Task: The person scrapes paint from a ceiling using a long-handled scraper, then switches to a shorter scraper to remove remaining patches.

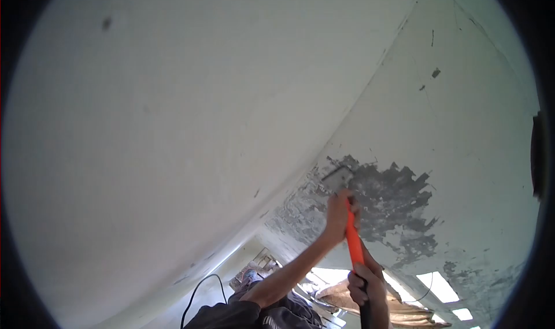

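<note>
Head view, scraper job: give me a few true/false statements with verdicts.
1. Both hands grip the scraper. True: the left hand is high, near the blade, and the right hand is lower.
2. The scraper's shaft is blue. False: it is orange.
3. The blade sits at the edge of a grey patch where the white paint is gone. True.
4. A black cable runs across the grey patch. False: the cable shows at lower left, well apart from the patch.
</note>
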Demonstrator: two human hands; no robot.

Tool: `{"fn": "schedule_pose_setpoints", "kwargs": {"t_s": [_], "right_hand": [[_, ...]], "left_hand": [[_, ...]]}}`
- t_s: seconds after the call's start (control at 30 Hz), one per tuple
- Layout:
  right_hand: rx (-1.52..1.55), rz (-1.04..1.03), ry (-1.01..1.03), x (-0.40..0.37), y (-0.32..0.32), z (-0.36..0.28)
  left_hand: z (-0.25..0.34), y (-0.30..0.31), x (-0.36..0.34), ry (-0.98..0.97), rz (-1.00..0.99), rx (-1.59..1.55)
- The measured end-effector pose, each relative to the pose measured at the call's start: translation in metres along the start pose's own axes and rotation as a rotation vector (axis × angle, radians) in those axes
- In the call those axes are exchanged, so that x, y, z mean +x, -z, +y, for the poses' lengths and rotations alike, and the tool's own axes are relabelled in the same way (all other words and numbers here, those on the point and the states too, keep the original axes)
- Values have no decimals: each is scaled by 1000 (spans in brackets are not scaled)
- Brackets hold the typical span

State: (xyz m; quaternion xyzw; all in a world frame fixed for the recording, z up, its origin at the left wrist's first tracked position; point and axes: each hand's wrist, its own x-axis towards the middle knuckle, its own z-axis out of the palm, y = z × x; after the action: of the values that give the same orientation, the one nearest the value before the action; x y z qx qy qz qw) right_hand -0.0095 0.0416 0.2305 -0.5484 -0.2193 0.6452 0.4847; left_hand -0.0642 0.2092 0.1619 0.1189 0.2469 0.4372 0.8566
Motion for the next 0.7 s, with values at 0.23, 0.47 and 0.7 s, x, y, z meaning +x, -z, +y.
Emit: {"fn": "schedule_pose_setpoints", "kwargs": {"t_s": [0.23, 0.47, 0.7], "right_hand": [[-33, 6, -21, 7, -7, -6], [-85, -27, 52, 1, -9, -9], [-18, -82, 51, 8, -7, -4]], "left_hand": [[9, 7, 7, -58, -97, -36], [6, -4, -1, -23, -107, -43], [12, 0, 8, -89, -139, 12]]}}
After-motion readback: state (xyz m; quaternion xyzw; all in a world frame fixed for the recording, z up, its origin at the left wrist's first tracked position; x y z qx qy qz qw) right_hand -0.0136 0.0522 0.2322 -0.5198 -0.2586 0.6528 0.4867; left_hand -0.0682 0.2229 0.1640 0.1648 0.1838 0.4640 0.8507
